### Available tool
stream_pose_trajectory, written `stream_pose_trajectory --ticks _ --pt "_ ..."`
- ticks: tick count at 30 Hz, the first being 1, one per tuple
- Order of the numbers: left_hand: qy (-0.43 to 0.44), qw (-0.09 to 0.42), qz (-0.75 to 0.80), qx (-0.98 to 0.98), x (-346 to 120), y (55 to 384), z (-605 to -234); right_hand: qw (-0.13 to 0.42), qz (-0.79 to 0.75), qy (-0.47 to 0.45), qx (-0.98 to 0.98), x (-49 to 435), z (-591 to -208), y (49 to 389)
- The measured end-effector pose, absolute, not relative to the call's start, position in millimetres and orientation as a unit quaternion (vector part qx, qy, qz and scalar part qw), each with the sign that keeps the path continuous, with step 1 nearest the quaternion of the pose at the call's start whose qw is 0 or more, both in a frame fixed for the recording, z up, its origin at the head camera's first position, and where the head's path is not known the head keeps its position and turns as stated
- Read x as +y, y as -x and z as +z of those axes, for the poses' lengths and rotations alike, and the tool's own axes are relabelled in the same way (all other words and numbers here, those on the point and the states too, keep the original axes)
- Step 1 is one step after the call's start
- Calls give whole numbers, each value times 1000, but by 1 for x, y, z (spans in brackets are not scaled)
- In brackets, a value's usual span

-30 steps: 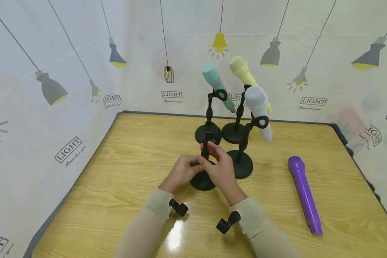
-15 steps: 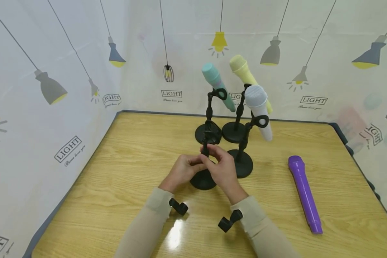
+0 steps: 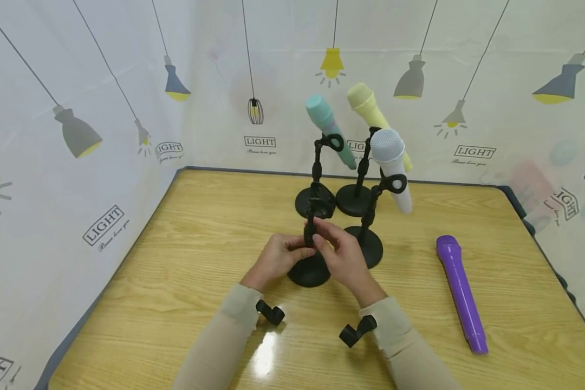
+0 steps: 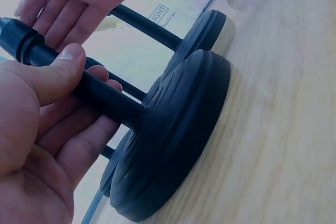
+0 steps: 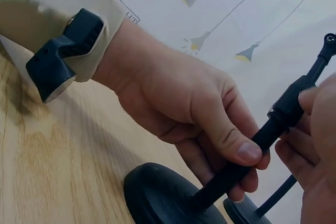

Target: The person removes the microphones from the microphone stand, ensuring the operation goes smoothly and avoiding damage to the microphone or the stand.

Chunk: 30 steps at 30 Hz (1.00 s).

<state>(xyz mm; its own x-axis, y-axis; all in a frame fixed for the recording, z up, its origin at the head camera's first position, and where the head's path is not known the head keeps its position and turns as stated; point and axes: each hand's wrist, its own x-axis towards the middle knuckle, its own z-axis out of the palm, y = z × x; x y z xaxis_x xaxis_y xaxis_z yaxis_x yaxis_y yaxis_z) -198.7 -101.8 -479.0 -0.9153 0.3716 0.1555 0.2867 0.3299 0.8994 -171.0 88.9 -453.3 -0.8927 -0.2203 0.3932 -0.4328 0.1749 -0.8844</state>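
A black desktop microphone stand (image 3: 309, 274) stands upright on the table, an unfilled clip (image 3: 323, 199) at its top. My left hand (image 3: 275, 259) grips its pole just above the round base; in the left wrist view the thumb lies across the pole (image 4: 107, 95) with the fingers beneath. Higher up, my right hand (image 3: 345, 259) is at the thicker collar (image 5: 290, 100), thumb tip against one side. Its other fingers look nearly straight behind the collar in the left wrist view. A purple microphone (image 3: 462, 295) lies on the table to the right.
Behind the hands stand three more black stands, holding a teal microphone (image 3: 329, 127), a yellow microphone (image 3: 368, 103) and a white microphone (image 3: 389, 154). The white one's base (image 3: 368, 249) is close beside my right hand. A lamp-printed backdrop (image 3: 214, 124) encloses the wooden table (image 3: 185, 244).
My right hand has shifted slightly right and its fingers have loosened from the collar, which now shows more. The left hand keeps its hold on the pole. The stand stays in place.
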Motion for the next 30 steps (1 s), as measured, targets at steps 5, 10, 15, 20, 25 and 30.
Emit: stream_pose_trajectory --ticks 5,10,15,20,25,30 --pt "-199 45 551 809 -102 198 -478 106 659 -207 -715 93 -444 169" --pt "-205 52 556 804 -102 198 -479 126 697 -193 -679 89 -421 168" --pt "-200 58 562 800 -102 198 -479 152 696 -203 -671 84 -401 172" --pt "-198 63 564 799 -102 199 -479 184 674 -202 -687 80 -391 175" --pt "-199 60 565 799 -102 198 -479 182 662 -180 -705 81 -397 174" --pt "-191 63 557 806 -102 197 -478 173 652 -163 -720 84 -411 172"
